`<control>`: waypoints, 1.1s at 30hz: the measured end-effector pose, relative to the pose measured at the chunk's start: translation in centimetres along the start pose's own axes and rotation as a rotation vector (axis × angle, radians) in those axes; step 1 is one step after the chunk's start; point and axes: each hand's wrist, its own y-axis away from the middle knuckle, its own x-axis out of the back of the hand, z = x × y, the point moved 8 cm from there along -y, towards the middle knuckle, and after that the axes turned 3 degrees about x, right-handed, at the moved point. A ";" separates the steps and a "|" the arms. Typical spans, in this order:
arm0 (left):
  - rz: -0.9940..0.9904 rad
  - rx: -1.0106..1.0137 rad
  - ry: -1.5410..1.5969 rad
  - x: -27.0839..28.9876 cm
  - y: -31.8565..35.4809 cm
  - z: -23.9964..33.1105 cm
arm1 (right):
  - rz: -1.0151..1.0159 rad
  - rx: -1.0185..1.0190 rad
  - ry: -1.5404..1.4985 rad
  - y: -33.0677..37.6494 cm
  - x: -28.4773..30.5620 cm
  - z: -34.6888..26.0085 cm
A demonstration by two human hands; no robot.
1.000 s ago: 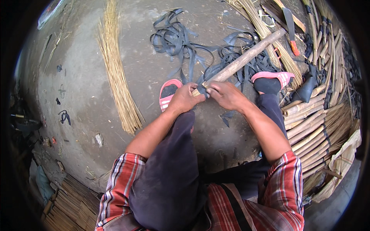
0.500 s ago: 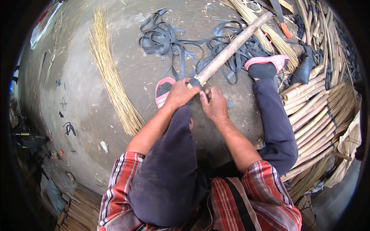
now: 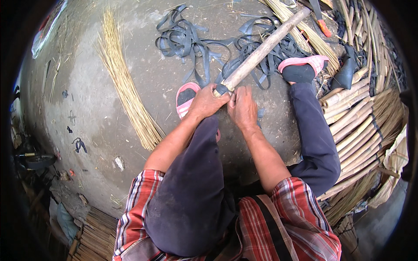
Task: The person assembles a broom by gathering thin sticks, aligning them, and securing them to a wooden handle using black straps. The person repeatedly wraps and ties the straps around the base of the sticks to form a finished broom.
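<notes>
A pale wooden pole (image 3: 267,48) slants from the upper right down to my hands. Dark rubber strip (image 3: 221,89) is wound around its near end, just above my knee. My left hand (image 3: 206,103) is closed around that end, thumb beside the winding. Close against the pole's right side, my right hand (image 3: 243,107) is closed with its fingers curled in, apparently on the strip's end; the fingers largely hide it. A short blue-grey piece (image 3: 260,114) shows just right of this hand. Beyond, tangled rubber strips (image 3: 185,42) lie on the floor, partly under the pole.
A bundle of straw-coloured stalks (image 3: 126,87) lies on the floor at the left. Another stalk bundle (image 3: 320,50) and an orange-handled blade (image 3: 323,27) are at the upper right. Stacked bamboo poles (image 3: 355,126) fill the right side. My feet wear pink sandals (image 3: 320,63).
My right hand has moved up against the pole's end, and its fingers have curled in more tightly. The left hand keeps its grip; the whole view has shifted slightly.
</notes>
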 end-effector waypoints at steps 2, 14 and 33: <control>-0.085 -0.002 0.000 -0.4 -0.1 0.0 | 0.012 0.051 -0.024 -0.4 0.3 -0.2; -0.248 -0.084 0.249 -1.2 -1.8 -2.0 | -0.184 0.253 0.149 -3.2 13.6 4.6; 0.156 -0.441 -0.396 -0.8 -1.7 -1.0 | 0.716 -1.276 -0.295 57.4 22.9 40.5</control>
